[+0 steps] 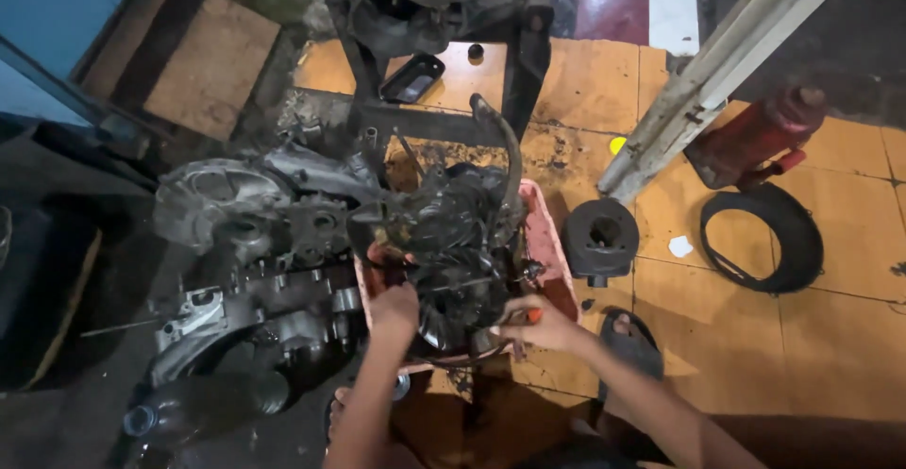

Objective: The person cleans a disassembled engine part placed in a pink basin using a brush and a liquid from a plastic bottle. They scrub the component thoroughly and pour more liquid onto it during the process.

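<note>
A grimy black engine block (453,242) with cooling fins rests in a pink plastic basin (547,242) on the floor. My left hand (394,304) presses against the near left side of the engine, fingers wrapped on its edge. On the near right side, my right hand (538,323) grips a small tool with an orange handle (533,315), its tip at the engine. A curved black hose (505,148) arches over the block.
A grey crankcase (264,242) with loose parts lies at left. A black cylinder (601,238), a rubber ring (769,238) and a red bottle jack (760,134) sit on orange tiles at right. A pale beam (717,63) slants down. My sandalled foot (628,337) is near.
</note>
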